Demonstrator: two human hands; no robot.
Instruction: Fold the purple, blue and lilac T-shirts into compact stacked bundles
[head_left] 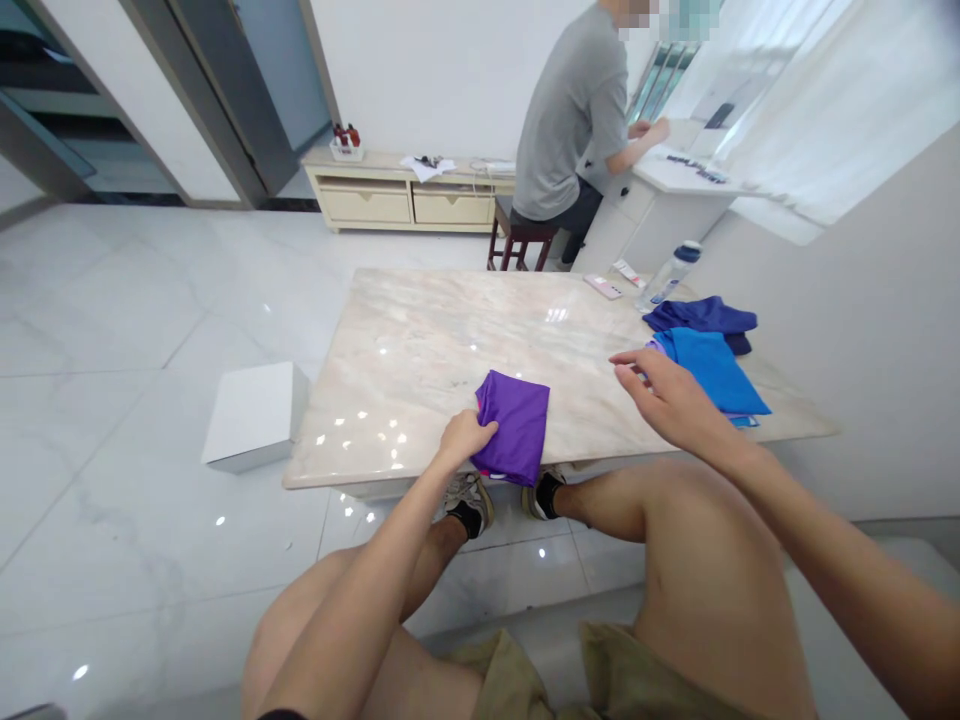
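Note:
A folded purple cloth (517, 425) lies at the near edge of the marble table (427, 330), with a little pink and white showing along its left and lower edges. My left hand (466, 437) grips its left side between thumb and fingers. To the right, my right hand (667, 395) hovers over the tabletop, fingers stretched out and apart, holding nothing. Just beyond that hand lies a folded bright blue cloth (716, 372) on top of other folded fabric. A dark blue cloth (697, 315) rests behind it.
A clear water bottle (670, 278) and a pink phone (602, 287) are at the table's far right. On the floor left of the table stands a white box (255, 415). Another person (574, 110) sits on a stool (521, 235) by a white counter. A low cabinet (375, 205) lines the wall.

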